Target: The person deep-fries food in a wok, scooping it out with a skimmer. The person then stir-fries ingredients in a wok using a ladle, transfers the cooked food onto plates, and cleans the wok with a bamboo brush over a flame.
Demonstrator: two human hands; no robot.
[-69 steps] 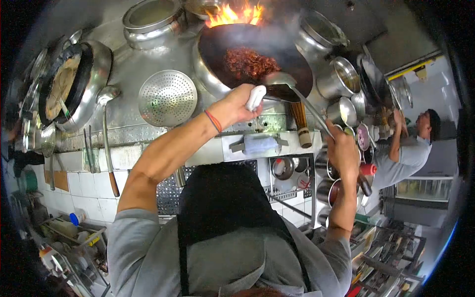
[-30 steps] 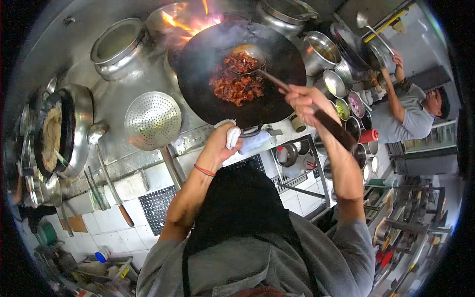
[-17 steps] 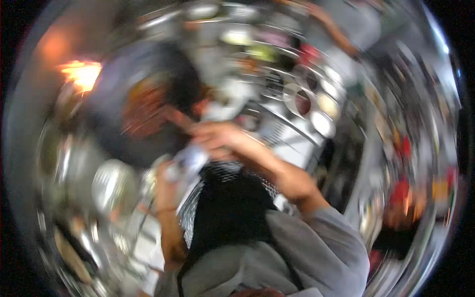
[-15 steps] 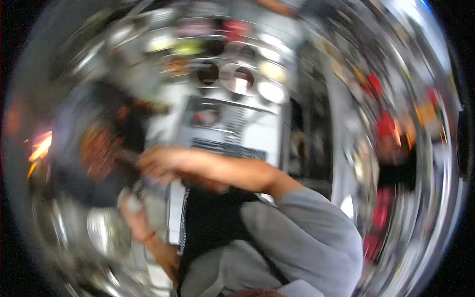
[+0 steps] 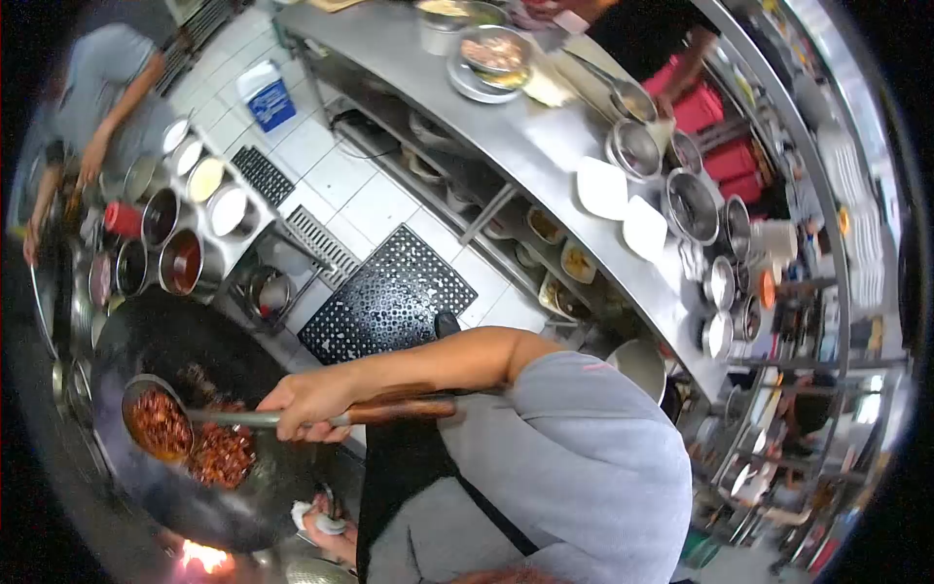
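My right hand [image 5: 311, 402] is closed round the metal shaft of a ladle [image 5: 238, 419] with a wooden handle. The ladle's bowl, over the wok, is full of dark red-brown pieces of food [image 5: 161, 423]. More of the same glossy food [image 5: 224, 455] lies in the black wok [image 5: 117, 360], partly beside the bowl. My left hand [image 5: 331, 530] is at the wok's near edge, closed on a white cloth [image 5: 319, 518] around what looks like the wok's handle; the grip is partly hidden. A flame [image 5: 204, 557] burns below the wok.
Sauce pots [image 5: 183, 258] stand beyond the wok. A steel counter [image 5: 550, 146] holds bowls, white plates [image 5: 603, 187] and a strainer. A black mat [image 5: 394, 292] lies on the tiled floor. Two other people work nearby, one at the far left [image 5: 107, 78], one behind the counter [image 5: 647, 39].
The view has swung and sharpened from heavy blur. The wok and the food-filled ladle now show clearly at the left. The floor and steel counter have come into view.
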